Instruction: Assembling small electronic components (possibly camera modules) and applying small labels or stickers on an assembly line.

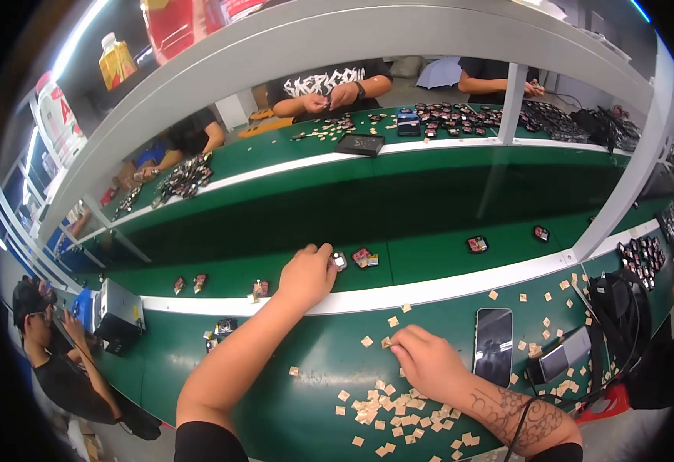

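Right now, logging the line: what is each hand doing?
Left hand: closed on a small silver part on the belt.
Right hand: pinching a small tan square.

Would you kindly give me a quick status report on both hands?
Left hand on small device at green belt. Right hand pinching tan square. Nothing blocking.
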Demonstrator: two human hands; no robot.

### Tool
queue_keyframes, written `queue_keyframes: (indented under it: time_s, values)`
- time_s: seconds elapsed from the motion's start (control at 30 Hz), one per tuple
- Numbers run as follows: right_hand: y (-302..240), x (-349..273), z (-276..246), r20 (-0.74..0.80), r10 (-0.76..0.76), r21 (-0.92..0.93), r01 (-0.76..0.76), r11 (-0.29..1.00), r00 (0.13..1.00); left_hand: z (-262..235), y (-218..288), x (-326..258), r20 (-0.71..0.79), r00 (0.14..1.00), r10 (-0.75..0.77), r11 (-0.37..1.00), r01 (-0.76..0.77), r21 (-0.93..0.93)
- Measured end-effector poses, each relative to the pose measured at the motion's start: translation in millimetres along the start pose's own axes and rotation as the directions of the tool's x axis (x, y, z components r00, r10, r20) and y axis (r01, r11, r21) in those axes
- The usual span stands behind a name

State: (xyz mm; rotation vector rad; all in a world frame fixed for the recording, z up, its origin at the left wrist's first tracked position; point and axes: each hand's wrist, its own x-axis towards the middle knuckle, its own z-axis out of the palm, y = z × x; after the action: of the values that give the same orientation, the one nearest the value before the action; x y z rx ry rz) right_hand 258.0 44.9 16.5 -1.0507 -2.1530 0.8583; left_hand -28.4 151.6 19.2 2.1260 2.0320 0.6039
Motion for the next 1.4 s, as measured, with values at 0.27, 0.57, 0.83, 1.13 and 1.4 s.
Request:
queue_keyframes:
  time_s: [0.27,0.57,0.83,1.13,1.4]
  values:
    - [7.2,-1.8,4.8,-0.055,-0.117,0.033,0.119,0.992,0.992,14.3,14.4,44.4,0.19,0.883,0.429,0.899,-0.438,0.008]
    - [5.0,-2.0,-8.1,-0.072,-0.058,0.026,0.06,0.998,0.996,-1.5,63.2,-17.2,0.106,0.832,0.544,0.838,-0.546,-0.015]
    - [6.7,-6.2,-0.7,0.005,-0.195,-0.111,0.194,0.975,0.981,-7.8,56.0,-126.8,0.078,0.893,0.442,0.889,-0.425,-0.17]
    - [-9.6,2.5,9.1,0.144,-0.217,-0.272,0.249,0.929,0.965,-1.5,44.6,-136.5,0.062,0.92,0.386,0.888,-0.353,-0.294]
    - [-14.1,6.9,-1.7,0.132,-0.096,-0.095,0.109,0.99,0.987,2.3,38.7,-139.6,0.041,0.925,0.378,0.88,-0.345,-0.327]
